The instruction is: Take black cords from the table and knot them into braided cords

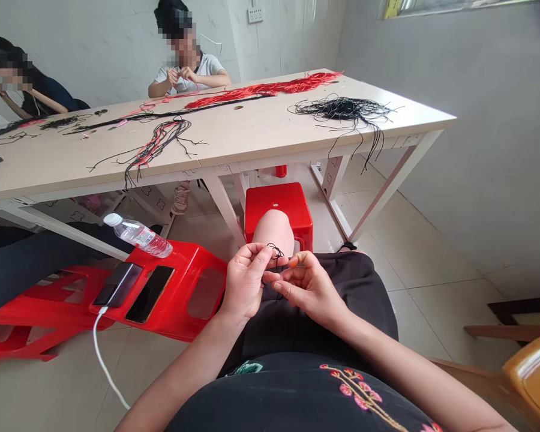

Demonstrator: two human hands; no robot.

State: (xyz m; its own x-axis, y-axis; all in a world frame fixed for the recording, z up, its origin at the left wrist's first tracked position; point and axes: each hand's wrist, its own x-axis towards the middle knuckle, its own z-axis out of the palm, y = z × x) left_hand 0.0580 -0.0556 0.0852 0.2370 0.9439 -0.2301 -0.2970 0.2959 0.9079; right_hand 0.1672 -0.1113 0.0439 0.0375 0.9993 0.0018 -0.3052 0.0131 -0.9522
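Pale floor tiles and a red plastic stool [278, 207] lay beyond our lap. Nearest us, our left hand [245, 282] and right hand [308, 285] met above the knee, fingertips pinched shut on a thin black cord [275, 251]. Its small loop rose between both grips, equally near each hand. Farther off, a long worktable [234, 135] carried red and black cord bundles.

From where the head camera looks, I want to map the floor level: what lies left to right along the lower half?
Tipped red stool → water bottle → two phones → left hand → black cord → right hand → wooden chair.
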